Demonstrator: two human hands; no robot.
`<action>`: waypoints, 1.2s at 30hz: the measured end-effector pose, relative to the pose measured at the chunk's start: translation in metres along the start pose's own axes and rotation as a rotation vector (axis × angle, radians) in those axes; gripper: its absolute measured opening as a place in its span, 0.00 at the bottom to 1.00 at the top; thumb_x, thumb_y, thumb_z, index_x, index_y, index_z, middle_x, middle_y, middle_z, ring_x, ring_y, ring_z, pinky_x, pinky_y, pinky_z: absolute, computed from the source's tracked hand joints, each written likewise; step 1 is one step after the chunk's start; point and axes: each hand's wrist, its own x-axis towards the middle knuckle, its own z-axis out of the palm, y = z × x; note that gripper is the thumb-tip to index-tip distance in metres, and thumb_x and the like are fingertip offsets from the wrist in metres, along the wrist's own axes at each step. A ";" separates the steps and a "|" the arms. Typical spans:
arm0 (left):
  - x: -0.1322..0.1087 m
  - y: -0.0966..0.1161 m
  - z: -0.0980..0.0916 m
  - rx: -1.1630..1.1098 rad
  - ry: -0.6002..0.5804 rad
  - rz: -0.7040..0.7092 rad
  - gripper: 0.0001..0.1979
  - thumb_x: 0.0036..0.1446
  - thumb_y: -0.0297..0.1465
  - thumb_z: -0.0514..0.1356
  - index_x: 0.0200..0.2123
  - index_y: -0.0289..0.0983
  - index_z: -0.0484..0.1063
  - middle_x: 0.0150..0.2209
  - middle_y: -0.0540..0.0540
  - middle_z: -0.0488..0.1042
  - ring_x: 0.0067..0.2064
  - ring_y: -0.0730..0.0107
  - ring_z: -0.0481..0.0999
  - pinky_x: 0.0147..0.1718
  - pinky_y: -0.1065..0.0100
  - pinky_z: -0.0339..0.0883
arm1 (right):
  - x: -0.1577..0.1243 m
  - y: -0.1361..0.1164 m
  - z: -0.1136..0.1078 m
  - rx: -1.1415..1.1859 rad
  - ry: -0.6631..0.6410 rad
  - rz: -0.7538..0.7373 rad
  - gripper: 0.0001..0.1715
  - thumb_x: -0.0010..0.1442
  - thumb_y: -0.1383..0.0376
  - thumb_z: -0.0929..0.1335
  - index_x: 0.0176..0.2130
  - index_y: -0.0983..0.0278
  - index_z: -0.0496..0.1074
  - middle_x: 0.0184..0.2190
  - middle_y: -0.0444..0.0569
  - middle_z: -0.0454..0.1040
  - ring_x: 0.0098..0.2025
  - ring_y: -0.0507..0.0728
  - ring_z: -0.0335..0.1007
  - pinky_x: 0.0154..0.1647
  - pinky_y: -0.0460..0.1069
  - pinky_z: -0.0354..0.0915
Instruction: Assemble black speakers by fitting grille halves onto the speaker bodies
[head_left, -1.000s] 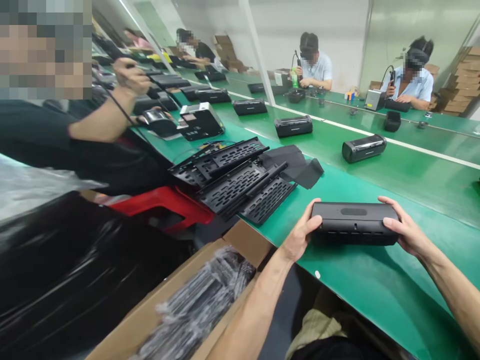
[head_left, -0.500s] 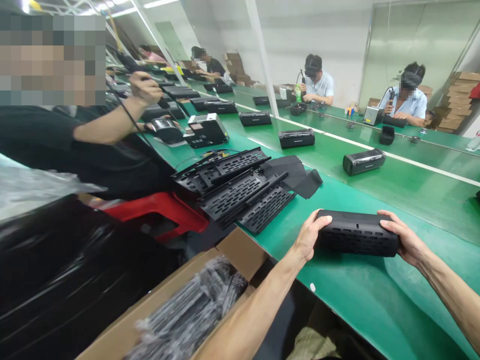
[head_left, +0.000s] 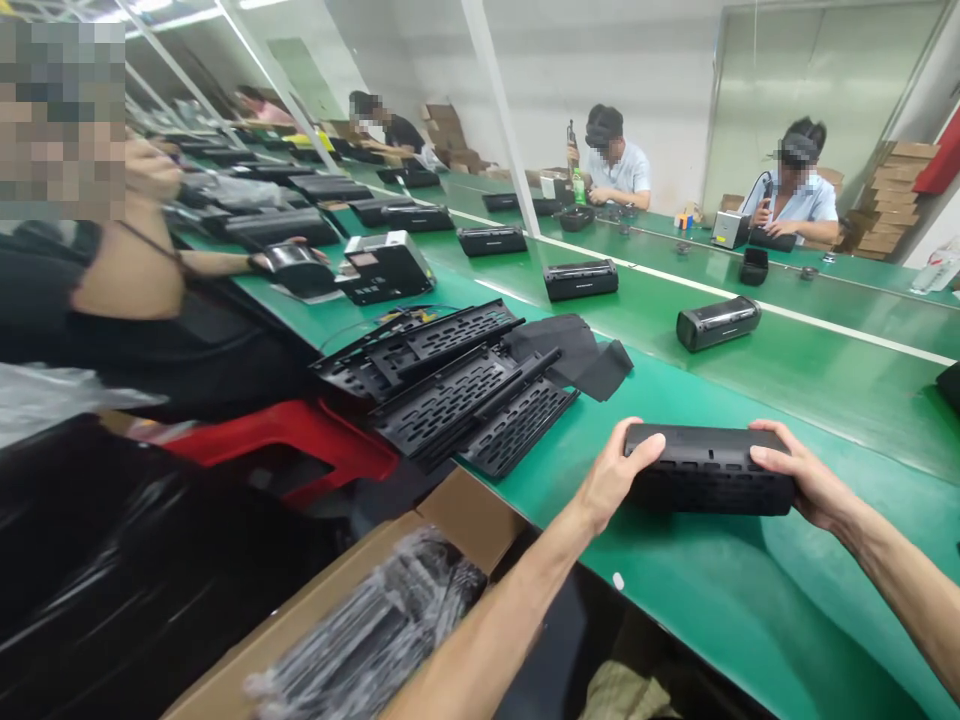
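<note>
A black speaker housing [head_left: 709,470] with rows of slots lies lengthwise between my hands at the near side of the green table [head_left: 750,580]. My left hand [head_left: 619,465] is closed round its left end, thumb on the upper face. At the opposite end, my right hand [head_left: 802,470] grips it with the thumb laid over the top. The undersides of both hands' grips are hidden. Left of the housing are several loose slotted black panels [head_left: 450,390], stacked askew, with dark mesh sheets [head_left: 574,350] beside them.
An open carton [head_left: 469,520] of plastic-wrapped parts stands below the table edge. A red stool [head_left: 300,445] and a co-worker's arm [head_left: 135,260] are at left. Assembled speakers [head_left: 718,322] sit along the green belt. Two people [head_left: 622,170] work across it.
The housing has rolled slightly in my hands, so more of its smooth upper face shows. My view has shifted a little, and the co-worker's raised arm at left has moved.
</note>
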 end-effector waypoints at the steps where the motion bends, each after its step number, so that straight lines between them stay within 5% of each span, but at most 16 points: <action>1: 0.001 0.004 -0.002 0.021 -0.059 -0.075 0.39 0.51 0.58 0.66 0.59 0.42 0.66 0.48 0.43 0.76 0.50 0.51 0.75 0.44 0.59 0.70 | 0.002 -0.003 -0.001 0.025 -0.015 0.093 0.47 0.44 0.45 0.81 0.57 0.55 0.67 0.38 0.45 0.78 0.33 0.57 0.74 0.28 0.47 0.65; 4: 0.001 0.013 -0.005 0.054 -0.140 -0.096 0.35 0.51 0.59 0.66 0.53 0.40 0.70 0.47 0.43 0.78 0.51 0.49 0.76 0.43 0.59 0.70 | 0.005 -0.003 -0.005 0.110 -0.037 0.198 0.41 0.46 0.47 0.81 0.53 0.56 0.69 0.35 0.44 0.79 0.32 0.57 0.76 0.29 0.48 0.69; 10: 0.000 0.014 0.006 0.163 -0.011 0.085 0.23 0.56 0.54 0.64 0.40 0.40 0.73 0.42 0.44 0.79 0.48 0.50 0.76 0.47 0.58 0.66 | 0.007 0.008 -0.014 0.237 -0.085 0.160 0.32 0.50 0.51 0.80 0.49 0.57 0.71 0.39 0.46 0.83 0.33 0.57 0.80 0.33 0.51 0.75; 19: -0.006 0.025 0.013 0.305 0.050 0.096 0.25 0.57 0.57 0.62 0.39 0.40 0.72 0.41 0.41 0.79 0.44 0.48 0.76 0.41 0.59 0.65 | 0.006 0.011 -0.019 0.195 -0.091 0.126 0.28 0.53 0.50 0.78 0.49 0.56 0.73 0.42 0.48 0.84 0.39 0.61 0.82 0.41 0.55 0.77; 23: -0.008 0.025 0.013 0.294 0.036 0.128 0.30 0.55 0.58 0.63 0.47 0.39 0.73 0.45 0.39 0.79 0.47 0.45 0.76 0.43 0.57 0.67 | 0.003 0.008 -0.030 0.076 -0.112 0.111 0.35 0.53 0.45 0.77 0.55 0.55 0.72 0.48 0.50 0.83 0.46 0.65 0.82 0.49 0.60 0.75; 29: -0.017 0.010 0.013 0.310 0.038 0.461 0.41 0.48 0.50 0.70 0.63 0.40 0.68 0.56 0.38 0.72 0.54 0.45 0.73 0.55 0.52 0.67 | -0.008 -0.019 -0.034 -0.446 -0.214 -0.289 0.53 0.48 0.42 0.81 0.66 0.54 0.71 0.71 0.55 0.66 0.73 0.74 0.59 0.71 0.67 0.58; 36: -0.024 -0.011 0.009 0.387 -0.010 0.721 0.43 0.46 0.45 0.70 0.65 0.40 0.65 0.60 0.36 0.68 0.58 0.42 0.71 0.59 0.49 0.66 | -0.014 -0.021 -0.007 -0.689 -0.226 -0.543 0.52 0.43 0.44 0.84 0.62 0.54 0.75 0.58 0.55 0.75 0.58 0.73 0.72 0.60 0.66 0.68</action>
